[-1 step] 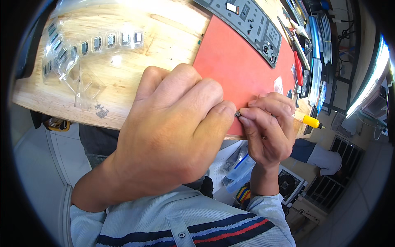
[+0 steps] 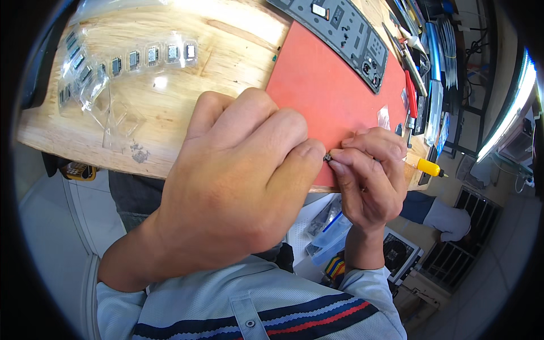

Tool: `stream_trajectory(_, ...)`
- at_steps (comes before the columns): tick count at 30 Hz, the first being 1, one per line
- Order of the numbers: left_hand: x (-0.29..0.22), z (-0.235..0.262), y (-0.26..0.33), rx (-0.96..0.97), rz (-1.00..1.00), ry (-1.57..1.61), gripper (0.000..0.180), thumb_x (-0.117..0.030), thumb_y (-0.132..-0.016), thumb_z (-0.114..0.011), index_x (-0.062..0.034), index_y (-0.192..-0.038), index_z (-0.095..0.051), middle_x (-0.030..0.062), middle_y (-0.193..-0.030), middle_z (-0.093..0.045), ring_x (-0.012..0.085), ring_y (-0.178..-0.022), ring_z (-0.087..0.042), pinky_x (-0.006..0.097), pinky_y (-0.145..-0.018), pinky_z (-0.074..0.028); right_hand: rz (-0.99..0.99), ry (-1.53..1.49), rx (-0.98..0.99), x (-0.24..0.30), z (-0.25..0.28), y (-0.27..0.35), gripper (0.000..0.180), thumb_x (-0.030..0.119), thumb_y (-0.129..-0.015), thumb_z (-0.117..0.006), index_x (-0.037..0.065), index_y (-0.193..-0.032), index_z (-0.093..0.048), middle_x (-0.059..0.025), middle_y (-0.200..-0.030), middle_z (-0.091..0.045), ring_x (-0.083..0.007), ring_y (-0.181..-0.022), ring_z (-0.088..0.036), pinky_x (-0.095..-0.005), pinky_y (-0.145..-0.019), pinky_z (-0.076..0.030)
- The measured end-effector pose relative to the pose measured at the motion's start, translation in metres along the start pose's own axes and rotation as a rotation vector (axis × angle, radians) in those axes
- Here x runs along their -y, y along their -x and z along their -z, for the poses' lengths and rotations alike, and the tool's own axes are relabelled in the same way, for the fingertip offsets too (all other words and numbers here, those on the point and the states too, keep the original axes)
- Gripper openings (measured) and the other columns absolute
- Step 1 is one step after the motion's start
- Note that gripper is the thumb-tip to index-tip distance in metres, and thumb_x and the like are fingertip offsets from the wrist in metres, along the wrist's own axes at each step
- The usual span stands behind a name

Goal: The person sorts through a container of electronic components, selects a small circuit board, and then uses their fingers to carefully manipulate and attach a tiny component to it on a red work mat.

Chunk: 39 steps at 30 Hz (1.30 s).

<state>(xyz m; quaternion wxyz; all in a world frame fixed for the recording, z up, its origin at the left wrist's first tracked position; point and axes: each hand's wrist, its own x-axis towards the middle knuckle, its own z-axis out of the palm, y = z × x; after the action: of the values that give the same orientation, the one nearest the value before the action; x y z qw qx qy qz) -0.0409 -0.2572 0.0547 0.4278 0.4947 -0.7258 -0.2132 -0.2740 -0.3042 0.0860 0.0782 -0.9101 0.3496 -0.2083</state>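
Note:
My right hand pinches a tiny dark metallic part between thumb and fingertips. It is too small for me to tell its kind. Close against it is the thumb of my left hand, which is closed with its fingers curled under. Whatever those left fingers hold is hidden behind the hand. Both hands are over the near edge of a red mat. From behind my right hand sticks out a yellow tool with a dark, pointed end; whether the hand holds it is hidden.
On the wooden bench, a clear plastic strip carries several small square parts. A dark phone-like panel lies across the mat's far side. Tools, including a red-handled one, crowd the right edge. Another person is farther off at right.

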Motion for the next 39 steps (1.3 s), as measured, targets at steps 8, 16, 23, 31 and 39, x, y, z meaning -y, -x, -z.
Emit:
stream_trajectory(8,-0.001,-0.004,-0.002,-0.004,-0.002,0.001,0.030,-0.010,-0.075,-0.085,-0.0032,-0.103,-0.077,0.0060,-0.090,-0.067,0.0252,-0.081,-0.060,0.041,-0.075,-0.042,0.015,-0.012,-0.022,-0.006,-0.002,0.002,0.022,0.012,-0.079,-0.088,0.005,-0.099,-0.082,-0.0081,-0.100,-0.073,-0.0274,-0.094,-0.069,-0.0391,-0.085,-0.046)
stream_trajectory(16,-0.001,-0.006,-0.001,-0.025,-0.007,0.007,0.028,-0.010,-0.076,-0.085,-0.0031,-0.102,-0.077,0.0056,-0.089,-0.067,0.0245,-0.080,-0.059,0.040,-0.074,-0.041,0.002,-0.067,-0.047,-0.009,-0.005,0.007,0.023,0.011,-0.079,-0.089,0.005,-0.100,-0.082,-0.0083,-0.101,-0.073,-0.0276,-0.094,-0.070,-0.0387,-0.085,-0.047)
stream_trajectory(23,0.000,-0.007,-0.001,-0.017,-0.005,-0.001,0.028,-0.010,-0.076,-0.085,-0.0033,-0.102,-0.077,0.0057,-0.089,-0.067,0.0249,-0.080,-0.059,0.040,-0.074,-0.041,0.017,-0.097,-0.040,-0.012,-0.005,0.006,0.024,0.009,-0.079,-0.088,0.004,-0.101,-0.082,-0.0092,-0.102,-0.072,-0.0278,-0.094,-0.070,-0.0381,-0.084,-0.047)
stream_trajectory(31,-0.001,-0.005,-0.001,-0.013,-0.001,0.002,0.028,-0.010,-0.076,-0.085,-0.0034,-0.102,-0.077,0.0059,-0.088,-0.067,0.0249,-0.081,-0.060,0.040,-0.074,-0.041,0.019,-0.074,-0.040,-0.010,-0.004,0.005,0.022,0.010,-0.080,-0.088,0.005,-0.101,-0.083,-0.0079,-0.101,-0.073,-0.0269,-0.094,-0.070,-0.0377,-0.086,-0.046)
stream_trajectory(39,-0.001,-0.006,-0.001,-0.022,-0.001,-0.002,0.028,-0.010,-0.076,-0.085,-0.0035,-0.103,-0.077,0.0055,-0.089,-0.067,0.0246,-0.081,-0.060,0.040,-0.075,-0.041,0.020,-0.083,-0.036,-0.010,-0.004,0.005,0.022,0.009,-0.079,-0.088,0.004,-0.100,-0.083,-0.0082,-0.100,-0.073,-0.0265,-0.092,-0.071,-0.0381,-0.085,-0.048)
